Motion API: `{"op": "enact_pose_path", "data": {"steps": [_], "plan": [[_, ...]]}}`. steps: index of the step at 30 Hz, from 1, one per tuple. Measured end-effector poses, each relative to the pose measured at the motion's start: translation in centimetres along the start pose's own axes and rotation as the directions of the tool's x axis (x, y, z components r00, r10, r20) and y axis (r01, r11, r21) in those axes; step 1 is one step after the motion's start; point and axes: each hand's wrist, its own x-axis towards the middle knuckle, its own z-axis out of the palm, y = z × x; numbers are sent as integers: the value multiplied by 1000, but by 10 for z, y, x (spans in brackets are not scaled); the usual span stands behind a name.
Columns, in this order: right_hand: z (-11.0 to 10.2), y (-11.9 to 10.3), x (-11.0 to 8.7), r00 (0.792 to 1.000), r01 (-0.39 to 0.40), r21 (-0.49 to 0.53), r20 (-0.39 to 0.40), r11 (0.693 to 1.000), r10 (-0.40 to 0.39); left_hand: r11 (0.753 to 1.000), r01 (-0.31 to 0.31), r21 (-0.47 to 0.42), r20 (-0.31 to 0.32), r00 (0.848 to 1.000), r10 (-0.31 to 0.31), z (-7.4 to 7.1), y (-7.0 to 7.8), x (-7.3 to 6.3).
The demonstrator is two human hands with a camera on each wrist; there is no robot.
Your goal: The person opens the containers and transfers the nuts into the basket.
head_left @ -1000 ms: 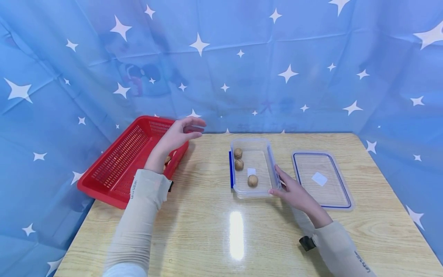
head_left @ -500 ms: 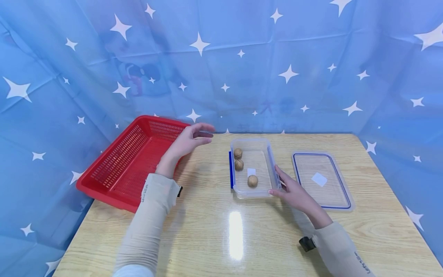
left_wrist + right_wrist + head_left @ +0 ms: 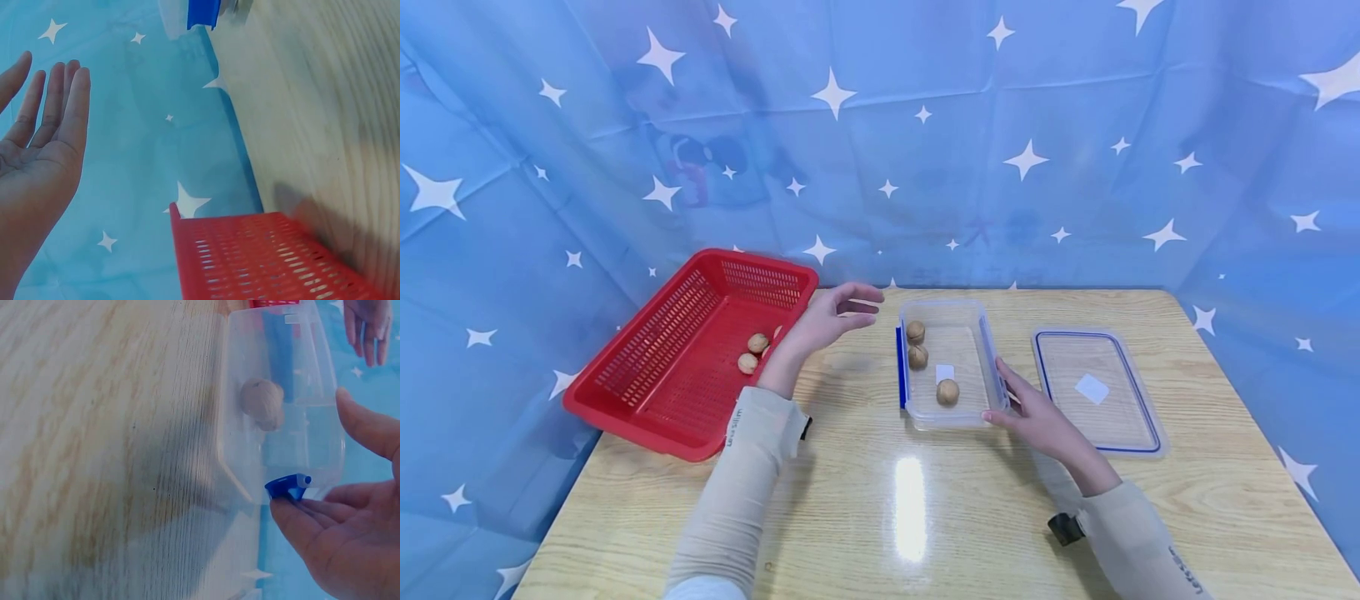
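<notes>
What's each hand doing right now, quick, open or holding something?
Left hand: open and empty, palm bare.
Right hand: holding the clear container by its side.

Pale grey sleeves (image 3: 1142,537) are worn, dark-lettered; near the left sleeve (image 3: 726,492)'s wrist end a black piece (image 3: 807,428) is seen, at its other end whiter cloth (image 3: 706,588).

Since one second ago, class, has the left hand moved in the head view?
Yes: the left hand has moved rightward, closer to the clear container, which sits where it was.
</notes>
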Motion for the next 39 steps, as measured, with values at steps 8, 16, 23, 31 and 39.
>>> {"op": "enact_pose_path", "data": {"steps": [8, 16, 23, 31, 39], "plan": [[0, -1, -1, 1000, -1, -1, 0, 1000, 1, 999, -15, -40, 31, 999, 16, 14, -12, 4], [0, -1, -1, 1000, 5, -2, -4, 1000, -5, 998, -16, -63, 57, 998, 19, 30, -17, 6], [0, 1, -1, 1000, 10, -2, -3, 1000, -10, 996, -33, -85, 92, 995, 41, 49, -21, 10], [0, 2, -1, 1000, 15, -4, -1, 1000, -15, 997, -24, -72, 117, 993, 32, 70, -24, 14], [1, 3, 0, 1000, 9, 10, -2, 1000, -9, 995, -32, -91, 182, 982, 48, 90, -22, 17]]}}
